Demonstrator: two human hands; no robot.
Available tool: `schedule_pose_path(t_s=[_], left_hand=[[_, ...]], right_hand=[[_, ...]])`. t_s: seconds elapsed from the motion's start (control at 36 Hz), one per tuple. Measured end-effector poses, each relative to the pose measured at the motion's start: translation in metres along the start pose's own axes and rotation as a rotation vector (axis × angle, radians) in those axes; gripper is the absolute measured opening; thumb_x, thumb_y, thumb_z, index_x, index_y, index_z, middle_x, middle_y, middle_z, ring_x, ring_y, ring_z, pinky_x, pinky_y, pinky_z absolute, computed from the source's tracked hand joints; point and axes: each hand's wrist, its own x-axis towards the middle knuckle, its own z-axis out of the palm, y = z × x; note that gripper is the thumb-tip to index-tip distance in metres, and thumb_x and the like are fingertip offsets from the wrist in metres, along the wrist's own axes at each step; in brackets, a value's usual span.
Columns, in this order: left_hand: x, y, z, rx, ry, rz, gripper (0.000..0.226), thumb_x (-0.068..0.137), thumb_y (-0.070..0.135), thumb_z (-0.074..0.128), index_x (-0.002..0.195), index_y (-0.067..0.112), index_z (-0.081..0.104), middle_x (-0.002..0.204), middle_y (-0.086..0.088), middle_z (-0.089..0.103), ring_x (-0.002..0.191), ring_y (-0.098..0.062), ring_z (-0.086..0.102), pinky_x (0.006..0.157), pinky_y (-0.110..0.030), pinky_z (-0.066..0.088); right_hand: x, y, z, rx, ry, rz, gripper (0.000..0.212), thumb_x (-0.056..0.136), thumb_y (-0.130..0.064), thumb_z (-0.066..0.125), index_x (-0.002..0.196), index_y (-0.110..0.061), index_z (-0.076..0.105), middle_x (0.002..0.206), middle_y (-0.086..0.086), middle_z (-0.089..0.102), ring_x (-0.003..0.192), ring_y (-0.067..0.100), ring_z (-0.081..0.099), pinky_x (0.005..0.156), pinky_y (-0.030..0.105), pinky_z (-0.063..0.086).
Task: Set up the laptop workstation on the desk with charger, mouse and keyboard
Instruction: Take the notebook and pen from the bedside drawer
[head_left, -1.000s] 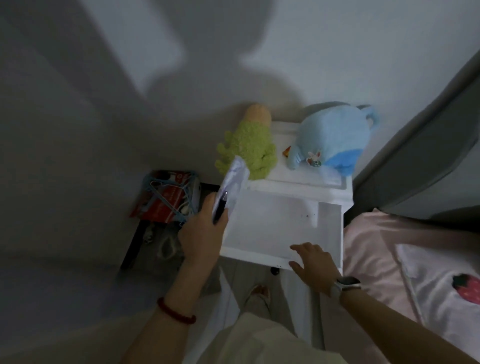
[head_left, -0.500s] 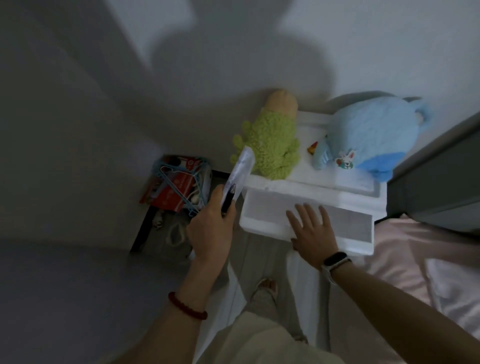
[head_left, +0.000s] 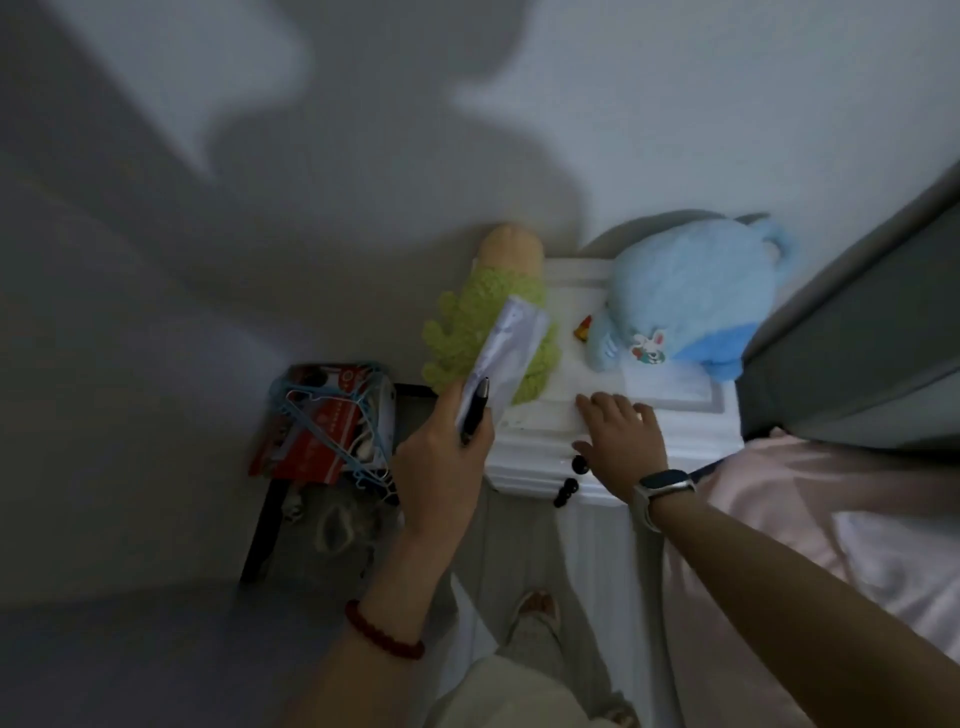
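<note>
Gripping slim black pen (head_left: 475, 411) and glossy flat packet (head_left: 511, 358), left hand (head_left: 441, 457).

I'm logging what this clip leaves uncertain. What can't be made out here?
Head view only, dim and blurred:
- Print on the white packet: too blurred.
- Pen lower end: covered by the left hand.
- Nightstand drawer front: partly covered by the right hand.
- Blue plush face: turned away.

The white nightstand (head_left: 550, 457) stands against the wall, beside the bed (head_left: 831, 499). On its top lie 2 plush toys: a green plush (head_left: 467, 338) at the left edge and a blue plush (head_left: 685, 296) at the right. A small red-and-yellow item (head_left: 583, 328) lies between them.
</note>
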Motion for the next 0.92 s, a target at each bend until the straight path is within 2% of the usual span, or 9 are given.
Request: schedule_pose_path(t_s=[0.14,0.19,0.25,0.31,0.42,0.53,0.67,0.78,0.92], left_hand=[[-0.005,0.026,0.010,-0.262,-0.200,0.022,0.047,0.082,0.035,0.056,0.120,0.008,0.057,0.076,-0.024,0.065,0.068,-0.039,0.061,0.057,-0.043,0.049],[-0.015,0.044,0.017,-0.346,-0.256,0.052,0.040,0.086,0.028,0.060,0.118,0.005,0.055,0.087,-0.025,0.065,0.080,-0.040,0.062,0.064,-0.039,0.046],[-0.031,0.071,0.025,-0.436,-0.310,0.070,0.032,0.088,0.019,0.059,0.117,0.005,0.055,0.098,-0.021,0.067,0.089,-0.036,0.062,0.066,-0.030,0.040],[-0.048,0.094,0.032,-0.475,-0.356,0.102,0.033,0.089,0.017,0.056,0.120,0.008,0.053,0.104,-0.015,0.067,0.093,-0.033,0.061,0.064,-0.023,0.036],[-0.113,0.159,0.039,-0.523,-0.526,0.265,0.035,0.092,0.018,0.049,0.127,0.012,0.046,0.105,-0.013,0.066,0.091,-0.030,0.060,0.063,-0.019,0.034],[-0.188,0.214,0.046,-0.519,-0.673,0.398,0.034,0.095,0.019,0.041,0.128,0.007,0.042,0.116,-0.014,0.060,0.102,-0.033,0.058,0.080,-0.031,0.041],[-0.325,0.276,0.038,-0.468,-0.891,0.609,0.014,0.097,0.018,0.035,0.102,0.010,0.045,0.070,-0.004,0.055,0.070,-0.033,0.055,0.053,-0.026,0.027],[-0.452,0.316,0.026,-0.377,-1.054,0.771,0.025,0.097,0.018,0.033,0.116,0.005,0.043,0.098,-0.023,0.062,0.086,-0.039,0.058,0.067,-0.039,0.043],[-0.594,0.346,0.012,-0.297,-1.222,1.070,0.033,0.099,0.025,0.030,0.129,0.015,0.037,0.087,-0.009,0.061,0.072,-0.027,0.057,0.059,-0.038,0.047]], right_hand=[[-0.046,-0.003,-0.039,1.052,0.139,0.444,0.041,0.096,-0.022,0.043,0.134,-0.006,0.043,0.139,0.012,0.044,0.131,0.026,0.038,0.106,0.025,0.026],[-0.071,0.002,-0.057,1.402,0.070,0.585,0.036,0.097,-0.027,0.039,0.128,-0.011,0.046,0.131,0.010,0.050,0.124,0.023,0.044,0.102,0.028,0.033],[-0.107,0.013,-0.075,1.534,0.129,0.630,0.025,0.097,-0.025,0.040,0.114,-0.011,0.052,0.108,0.010,0.054,0.101,0.023,0.051,0.082,0.034,0.041],[-0.143,0.023,-0.087,1.559,0.235,0.673,0.020,0.096,-0.016,0.044,0.098,-0.001,0.056,0.087,0.012,0.053,0.079,0.021,0.050,0.069,0.032,0.040],[-0.249,0.054,-0.100,1.537,0.433,0.845,0.031,0.094,-0.011,0.045,0.064,-0.008,0.052,0.064,0.009,0.051,0.062,0.021,0.046,0.059,0.030,0.041],[-0.358,0.076,-0.088,1.540,0.599,1.051,0.025,0.094,-0.018,0.049,0.071,-0.008,0.050,0.067,0.010,0.052,0.062,0.023,0.050,0.058,0.031,0.043],[-0.534,0.079,-0.060,1.564,0.861,1.248,0.022,0.092,-0.017,0.050,0.071,-0.011,0.047,0.062,0.009,0.052,0.051,0.018,0.051,0.046,0.024,0.043],[-0.682,0.053,-0.033,1.496,1.138,1.422,0.017,0.091,-0.018,0.052,0.074,-0.013,0.049,0.062,0.006,0.054,0.045,0.011,0.053,0.040,0.018,0.044],[-0.833,0.000,-0.006,1.291,1.403,1.659,0.021,0.091,-0.022,0.051,0.072,-0.014,0.049,0.064,0.004,0.047,0.054,0.015,0.045,0.047,0.023,0.043]])
